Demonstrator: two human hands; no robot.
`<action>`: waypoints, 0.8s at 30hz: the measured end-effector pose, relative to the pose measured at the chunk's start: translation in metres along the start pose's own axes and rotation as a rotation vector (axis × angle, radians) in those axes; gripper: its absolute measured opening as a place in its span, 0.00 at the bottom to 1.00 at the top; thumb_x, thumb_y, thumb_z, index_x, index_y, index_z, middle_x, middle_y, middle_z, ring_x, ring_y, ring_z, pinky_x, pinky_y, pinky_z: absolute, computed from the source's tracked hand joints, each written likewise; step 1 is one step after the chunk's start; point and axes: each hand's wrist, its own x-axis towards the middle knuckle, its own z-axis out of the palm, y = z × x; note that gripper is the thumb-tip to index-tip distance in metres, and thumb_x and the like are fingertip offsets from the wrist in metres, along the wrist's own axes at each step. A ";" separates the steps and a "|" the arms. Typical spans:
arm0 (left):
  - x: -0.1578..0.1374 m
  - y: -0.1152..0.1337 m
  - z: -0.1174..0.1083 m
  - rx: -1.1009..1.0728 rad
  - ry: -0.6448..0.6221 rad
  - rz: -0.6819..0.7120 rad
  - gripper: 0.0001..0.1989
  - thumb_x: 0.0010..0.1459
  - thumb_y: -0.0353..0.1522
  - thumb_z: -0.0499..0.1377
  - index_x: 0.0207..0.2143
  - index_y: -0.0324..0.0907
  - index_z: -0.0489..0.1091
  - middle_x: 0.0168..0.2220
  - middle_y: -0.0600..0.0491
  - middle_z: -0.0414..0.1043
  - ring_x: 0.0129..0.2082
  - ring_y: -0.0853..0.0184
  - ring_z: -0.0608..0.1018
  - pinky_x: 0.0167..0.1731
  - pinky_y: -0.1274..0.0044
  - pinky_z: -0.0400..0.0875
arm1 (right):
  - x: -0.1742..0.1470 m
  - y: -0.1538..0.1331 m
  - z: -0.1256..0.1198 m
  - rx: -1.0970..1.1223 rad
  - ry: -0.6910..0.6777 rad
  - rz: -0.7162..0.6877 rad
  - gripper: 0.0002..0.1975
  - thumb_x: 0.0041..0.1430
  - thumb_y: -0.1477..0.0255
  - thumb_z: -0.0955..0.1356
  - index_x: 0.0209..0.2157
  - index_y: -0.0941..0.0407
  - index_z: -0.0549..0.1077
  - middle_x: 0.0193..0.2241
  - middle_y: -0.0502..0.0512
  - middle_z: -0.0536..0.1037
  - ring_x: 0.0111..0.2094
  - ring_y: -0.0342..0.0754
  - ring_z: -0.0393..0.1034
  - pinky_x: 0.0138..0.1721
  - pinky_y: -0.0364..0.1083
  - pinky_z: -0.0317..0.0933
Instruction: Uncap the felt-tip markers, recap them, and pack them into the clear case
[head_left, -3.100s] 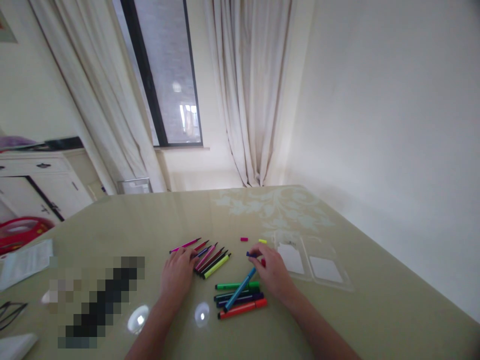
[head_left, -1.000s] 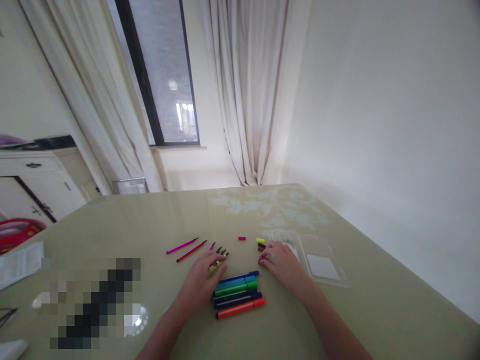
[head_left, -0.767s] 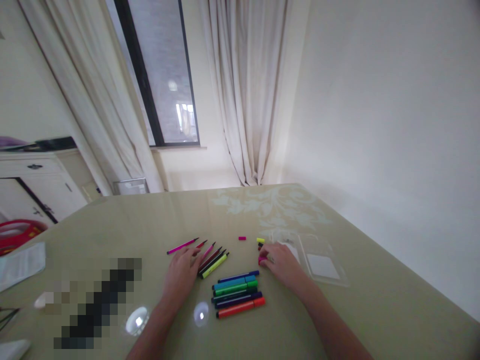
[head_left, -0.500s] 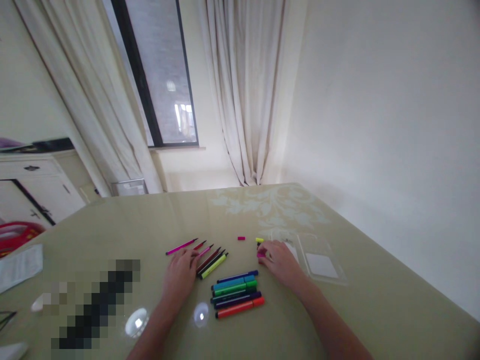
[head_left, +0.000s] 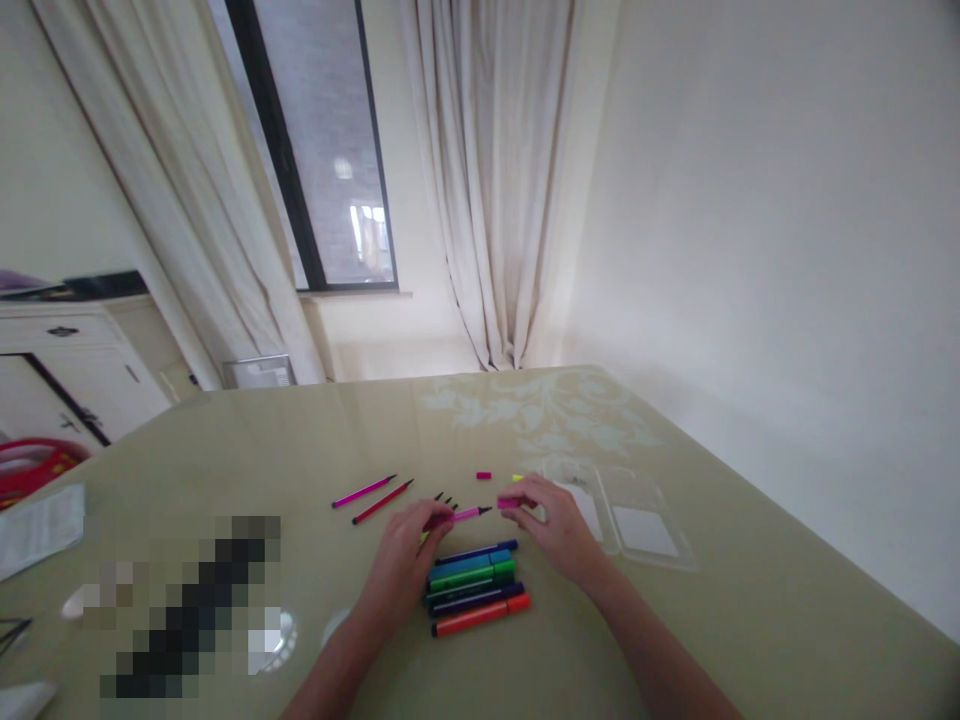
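the table (head_left: 285, 430) is broad and olive-green, its glossy top giving back bright spots of light at the near left, while a pale leafy pattern (head_left: 559, 408) spreads over its far right part. a plain pale wall (head_left: 765, 250) runs along the right; past the far edge i see cream curtains (head_left: 495, 180) and a dark-framed window (head_left: 334, 150), with a white cabinet (head_left: 112, 378) at far left.

mid-table, the left hand (head_left: 409, 545) has thumb and fingers closed on a pink pen (head_left: 466, 515), dark tip pointing right. the right hand (head_left: 551, 522) pinches a pink cap (head_left: 508, 503) just beside that tip, the two apart. nearer, a row of capped markers (head_left: 469, 577) lies on the top, the nearest orange-red. a magenta pen (head_left: 364, 492) and a red pen (head_left: 382, 502) lie uncapped to the left, and a clear plastic case (head_left: 649, 532) rests flat to the right.
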 end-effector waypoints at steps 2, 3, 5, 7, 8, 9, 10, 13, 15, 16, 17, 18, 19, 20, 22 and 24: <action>0.000 0.000 0.000 -0.002 0.003 0.011 0.11 0.66 0.39 0.56 0.41 0.46 0.75 0.41 0.50 0.80 0.42 0.59 0.79 0.46 0.68 0.72 | 0.000 -0.001 0.001 0.017 -0.007 0.002 0.09 0.64 0.62 0.71 0.40 0.52 0.81 0.35 0.54 0.81 0.39 0.50 0.75 0.43 0.47 0.66; -0.001 0.000 0.001 -0.002 0.000 0.014 0.11 0.66 0.39 0.56 0.41 0.46 0.75 0.41 0.50 0.80 0.42 0.59 0.79 0.46 0.68 0.72 | 0.000 -0.001 0.001 0.024 -0.011 0.003 0.09 0.64 0.62 0.71 0.40 0.52 0.82 0.35 0.55 0.81 0.39 0.50 0.75 0.43 0.47 0.66; -0.001 0.002 0.002 -0.006 -0.005 0.016 0.11 0.66 0.39 0.56 0.41 0.46 0.75 0.41 0.50 0.80 0.42 0.59 0.79 0.46 0.68 0.72 | 0.000 -0.001 0.003 0.039 -0.024 0.001 0.09 0.64 0.62 0.72 0.39 0.52 0.82 0.36 0.55 0.81 0.39 0.50 0.75 0.44 0.47 0.67; -0.002 0.004 0.003 -0.019 -0.013 0.008 0.11 0.66 0.40 0.56 0.41 0.46 0.75 0.40 0.50 0.80 0.42 0.59 0.79 0.46 0.68 0.72 | 0.000 -0.002 0.005 0.051 -0.041 0.000 0.09 0.63 0.62 0.72 0.39 0.51 0.83 0.36 0.54 0.82 0.39 0.50 0.76 0.44 0.48 0.67; -0.003 0.005 0.003 -0.029 -0.018 0.000 0.11 0.66 0.40 0.56 0.42 0.46 0.75 0.40 0.50 0.80 0.42 0.59 0.79 0.46 0.68 0.72 | 0.000 -0.002 0.006 0.056 -0.046 0.002 0.09 0.63 0.62 0.72 0.39 0.51 0.83 0.35 0.54 0.82 0.39 0.50 0.76 0.44 0.48 0.67; -0.003 0.006 0.004 -0.040 -0.027 -0.011 0.11 0.66 0.40 0.56 0.42 0.46 0.75 0.40 0.51 0.80 0.43 0.59 0.79 0.46 0.68 0.73 | 0.000 -0.002 0.006 0.061 -0.052 0.008 0.09 0.62 0.62 0.72 0.38 0.51 0.83 0.35 0.54 0.83 0.38 0.50 0.76 0.44 0.47 0.67; -0.004 0.007 0.004 -0.053 -0.039 -0.021 0.11 0.66 0.40 0.56 0.42 0.46 0.76 0.40 0.51 0.80 0.42 0.59 0.80 0.46 0.69 0.73 | 0.000 -0.002 0.007 0.066 -0.056 0.019 0.09 0.62 0.62 0.73 0.38 0.51 0.83 0.34 0.54 0.83 0.38 0.50 0.76 0.43 0.47 0.67; -0.004 0.008 0.005 -0.083 -0.079 -0.030 0.13 0.66 0.40 0.56 0.43 0.47 0.77 0.42 0.50 0.81 0.43 0.59 0.81 0.46 0.69 0.74 | 0.000 -0.002 0.006 0.083 -0.057 0.060 0.10 0.61 0.60 0.73 0.36 0.51 0.83 0.31 0.53 0.83 0.34 0.49 0.75 0.38 0.46 0.67; -0.004 0.008 0.006 -0.091 -0.095 -0.023 0.14 0.66 0.40 0.56 0.44 0.47 0.79 0.42 0.50 0.82 0.43 0.59 0.81 0.47 0.70 0.74 | 0.000 -0.002 0.005 0.093 -0.052 0.078 0.11 0.60 0.60 0.73 0.34 0.52 0.83 0.30 0.52 0.83 0.32 0.48 0.75 0.36 0.45 0.66; -0.004 0.008 0.006 -0.095 -0.099 -0.021 0.14 0.66 0.40 0.56 0.44 0.48 0.79 0.42 0.51 0.82 0.43 0.59 0.81 0.47 0.70 0.75 | 0.000 -0.002 0.005 0.099 -0.048 0.088 0.10 0.59 0.60 0.74 0.33 0.52 0.83 0.30 0.52 0.83 0.32 0.48 0.75 0.36 0.45 0.66; -0.004 0.008 0.006 -0.101 -0.102 -0.021 0.14 0.66 0.40 0.56 0.45 0.48 0.80 0.42 0.51 0.83 0.42 0.60 0.82 0.47 0.71 0.75 | 0.000 -0.002 0.005 0.108 -0.044 0.099 0.10 0.59 0.60 0.74 0.33 0.52 0.83 0.30 0.52 0.83 0.32 0.48 0.75 0.36 0.45 0.66; -0.005 0.008 0.006 -0.108 -0.105 -0.022 0.14 0.66 0.40 0.56 0.45 0.48 0.80 0.41 0.52 0.83 0.42 0.60 0.82 0.46 0.71 0.75 | -0.001 -0.002 0.005 0.117 -0.043 0.110 0.09 0.58 0.61 0.74 0.33 0.52 0.83 0.30 0.52 0.83 0.32 0.48 0.75 0.36 0.45 0.66; -0.005 0.007 0.006 -0.115 -0.105 -0.024 0.14 0.66 0.39 0.56 0.45 0.49 0.80 0.40 0.52 0.84 0.41 0.60 0.82 0.45 0.72 0.75 | -0.001 -0.003 0.005 0.125 -0.045 0.120 0.09 0.58 0.61 0.74 0.33 0.51 0.84 0.29 0.52 0.83 0.32 0.48 0.75 0.36 0.45 0.66; -0.005 0.007 0.006 -0.120 -0.104 -0.027 0.14 0.66 0.39 0.56 0.45 0.49 0.80 0.40 0.53 0.84 0.41 0.61 0.83 0.45 0.72 0.76 | -0.001 -0.003 0.005 0.130 -0.046 0.127 0.08 0.58 0.62 0.74 0.32 0.51 0.84 0.29 0.52 0.83 0.32 0.48 0.75 0.36 0.45 0.66; -0.006 0.007 0.006 -0.122 -0.100 -0.028 0.14 0.65 0.38 0.56 0.45 0.50 0.81 0.39 0.54 0.84 0.40 0.61 0.83 0.44 0.73 0.76 | -0.001 -0.004 0.006 0.139 -0.046 0.130 0.07 0.58 0.63 0.74 0.32 0.52 0.84 0.28 0.52 0.82 0.30 0.47 0.74 0.34 0.44 0.65; -0.006 0.007 0.005 -0.123 -0.092 -0.024 0.14 0.65 0.38 0.56 0.45 0.50 0.81 0.38 0.55 0.84 0.39 0.61 0.83 0.43 0.73 0.76 | -0.001 -0.005 0.007 0.147 -0.047 0.135 0.07 0.57 0.64 0.75 0.31 0.52 0.84 0.27 0.52 0.82 0.30 0.47 0.74 0.33 0.44 0.64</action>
